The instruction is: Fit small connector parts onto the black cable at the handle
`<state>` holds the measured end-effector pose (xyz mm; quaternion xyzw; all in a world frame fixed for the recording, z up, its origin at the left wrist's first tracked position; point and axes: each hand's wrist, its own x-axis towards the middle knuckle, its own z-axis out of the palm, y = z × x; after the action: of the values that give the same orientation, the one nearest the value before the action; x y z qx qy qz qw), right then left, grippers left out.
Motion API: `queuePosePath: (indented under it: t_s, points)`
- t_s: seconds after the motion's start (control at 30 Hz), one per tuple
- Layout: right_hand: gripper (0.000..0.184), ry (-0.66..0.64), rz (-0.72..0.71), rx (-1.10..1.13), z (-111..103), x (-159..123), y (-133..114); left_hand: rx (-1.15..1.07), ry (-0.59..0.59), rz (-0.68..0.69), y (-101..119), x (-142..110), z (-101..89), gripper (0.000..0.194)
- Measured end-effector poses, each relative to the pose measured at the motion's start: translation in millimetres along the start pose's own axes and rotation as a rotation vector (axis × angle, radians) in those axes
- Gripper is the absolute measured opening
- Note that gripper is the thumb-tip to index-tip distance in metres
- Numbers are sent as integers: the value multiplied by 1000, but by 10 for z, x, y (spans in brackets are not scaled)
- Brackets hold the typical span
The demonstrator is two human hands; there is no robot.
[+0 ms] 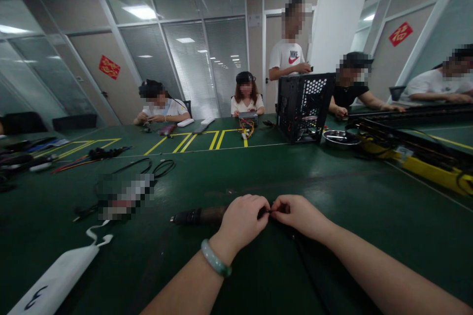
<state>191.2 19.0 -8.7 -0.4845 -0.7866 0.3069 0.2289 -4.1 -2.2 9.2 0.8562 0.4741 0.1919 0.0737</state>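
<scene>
My left hand (244, 219), with a pale green beaded bangle (216, 265) on its wrist, and my right hand (299, 215) meet low in the middle of the view. Between their fingertips they pinch a thin dark wire end (271, 211), too small to make out in detail. A black cable (301, 261) seems to run from there down across the green table (332, 192). Just left of my left hand lies a tool with a black ribbed grip and brown body (197, 215), possibly a soldering iron; my left hand hides one end.
A black mesh computer case (305, 107) and a metal bowl (340, 138) stand ahead right. Black coiled cables (155, 170) and a pixelated item (123, 196) lie ahead left. A white bag (55, 280) lies near left. Several people sit or stand around the table.
</scene>
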Motion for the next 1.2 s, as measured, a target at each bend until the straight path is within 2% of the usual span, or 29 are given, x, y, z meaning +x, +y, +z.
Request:
queuePosePath:
  t_s: [0.2, 0.7, 1.0, 1.2]
  points:
    - [11, -30, 22, -31, -30, -20, -40, -13, -3, 7, 3, 0, -7, 10]
    - [9, 8, 13, -38, -31, -21, 1, -11, 5, -32, -10, -6, 5, 13]
    - [8, 20, -21, -35, 7, 6, 60, 1, 1, 51, -33, 3, 27, 15]
    - [9, 13, 1, 4, 7, 5, 67, -6, 18, -18, -38, -10, 37, 15]
